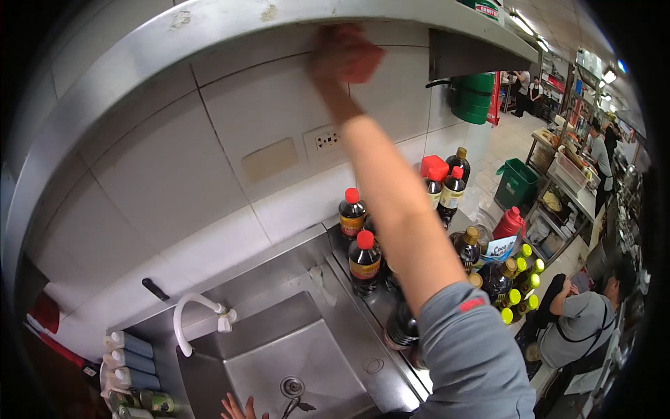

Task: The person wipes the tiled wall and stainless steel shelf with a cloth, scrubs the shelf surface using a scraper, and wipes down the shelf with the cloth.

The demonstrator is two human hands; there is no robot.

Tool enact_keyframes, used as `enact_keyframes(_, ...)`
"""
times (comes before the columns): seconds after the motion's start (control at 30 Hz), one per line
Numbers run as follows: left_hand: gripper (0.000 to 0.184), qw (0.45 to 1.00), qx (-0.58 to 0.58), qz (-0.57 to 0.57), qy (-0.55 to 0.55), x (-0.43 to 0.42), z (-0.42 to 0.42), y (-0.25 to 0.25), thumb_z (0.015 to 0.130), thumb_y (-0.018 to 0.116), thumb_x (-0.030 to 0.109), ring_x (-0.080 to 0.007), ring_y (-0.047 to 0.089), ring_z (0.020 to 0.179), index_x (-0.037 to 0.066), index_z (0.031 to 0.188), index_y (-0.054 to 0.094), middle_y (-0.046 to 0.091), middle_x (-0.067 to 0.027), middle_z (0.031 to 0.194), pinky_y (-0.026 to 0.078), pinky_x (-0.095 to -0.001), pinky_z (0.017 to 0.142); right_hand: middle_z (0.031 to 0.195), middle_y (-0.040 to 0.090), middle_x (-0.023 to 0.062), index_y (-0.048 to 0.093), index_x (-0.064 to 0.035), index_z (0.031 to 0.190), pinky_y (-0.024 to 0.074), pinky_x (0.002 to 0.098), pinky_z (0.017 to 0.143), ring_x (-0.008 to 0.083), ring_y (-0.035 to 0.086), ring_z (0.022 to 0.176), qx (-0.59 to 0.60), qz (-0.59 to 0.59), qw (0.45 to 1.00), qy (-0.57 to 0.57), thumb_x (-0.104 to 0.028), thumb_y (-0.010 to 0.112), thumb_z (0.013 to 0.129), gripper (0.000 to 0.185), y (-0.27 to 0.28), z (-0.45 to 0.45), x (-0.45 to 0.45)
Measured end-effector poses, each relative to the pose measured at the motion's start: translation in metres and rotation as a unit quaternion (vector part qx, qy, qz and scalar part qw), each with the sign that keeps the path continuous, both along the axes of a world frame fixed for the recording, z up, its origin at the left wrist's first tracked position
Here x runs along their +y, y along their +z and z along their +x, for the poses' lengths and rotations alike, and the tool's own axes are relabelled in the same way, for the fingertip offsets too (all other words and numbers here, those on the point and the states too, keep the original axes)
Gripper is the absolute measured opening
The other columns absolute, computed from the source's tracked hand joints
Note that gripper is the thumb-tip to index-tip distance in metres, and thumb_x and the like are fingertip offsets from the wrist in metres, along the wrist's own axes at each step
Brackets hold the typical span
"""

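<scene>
My right hand [333, 56] is raised against the white tiled wall [279, 77], under the metal shelf edge. It is blurred and closed on a red cloth [361, 59], which touches the tiles. Only the fingers of my left hand [241, 408] show, spread apart over the front of the steel sink [279, 349], holding nothing. A wall socket [326, 142] and a beige cover plate [270, 160] lie below the cloth.
A metal shelf [209, 29] crosses the top. A white faucet [199, 300] stands behind the sink, with jugs [132, 359] to its left. Dark sauce bottles [365, 262] stand right, and a green container [473, 98] hangs there. A co-worker [583, 325] is at lower right.
</scene>
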State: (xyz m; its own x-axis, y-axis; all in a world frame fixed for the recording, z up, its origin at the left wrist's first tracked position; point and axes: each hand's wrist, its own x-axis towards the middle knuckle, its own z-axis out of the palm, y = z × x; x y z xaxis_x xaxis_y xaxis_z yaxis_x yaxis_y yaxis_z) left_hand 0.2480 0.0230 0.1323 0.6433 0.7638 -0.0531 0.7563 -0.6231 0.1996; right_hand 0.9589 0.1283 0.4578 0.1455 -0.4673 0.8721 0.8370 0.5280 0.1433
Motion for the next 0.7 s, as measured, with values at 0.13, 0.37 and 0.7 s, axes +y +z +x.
enact_keyframes(0.13, 0.062, 0.999, -0.038, 0.010, -0.022, -0.005, 0.002, -0.007, 0.081, 0.065, 0.024, -0.0444, 0.012, 0.140, 0.013, 0.138, 0.044, 0.017, -0.0228, 0.152, 0.015, -0.0629, 0.108, 0.130, 0.042, 0.0180, 0.045, -0.0096, 0.127, 0.0362, 0.0438, 0.101, 0.0359, 0.041, 0.118, -0.297, -0.043, 0.947, 0.112, -0.017, 0.046, 0.087, 0.041, 0.002, -0.126, 0.075)
enact_keyframes(0.37, 0.063, 0.998, -0.053, -0.003, 0.023, -0.034, -0.033, 0.001, 0.081, 0.065, 0.023, -0.0450, 0.012, 0.140, 0.015, 0.139, 0.042, 0.016, -0.0238, 0.151, 0.015, -0.0630, 0.109, 0.130, 0.042, 0.0153, 0.042, -0.0107, 0.134, 0.0392, 0.0502, 0.095, 0.0383, 0.040, 0.119, -0.022, -0.298, 0.863, -0.407, -0.009, 0.056, 0.077, 0.059, -0.057, -0.303, 0.133)
enact_keyframes(0.7, 0.055, 0.988, -0.108, 0.021, 0.110, -0.089, -0.157, -0.008, 0.086, 0.062, 0.022, -0.0472, 0.013, 0.139, 0.014, 0.138, 0.044, 0.015, -0.0239, 0.152, 0.015, -0.0649, 0.108, 0.126, 0.052, 0.0060, 0.066, -0.0109, 0.109, 0.0348, 0.0378, 0.105, 0.0261, 0.041, 0.124, -0.070, -0.530, 0.826, -0.177, -0.008, 0.051, 0.079, 0.033, -0.355, -0.301, 0.133)
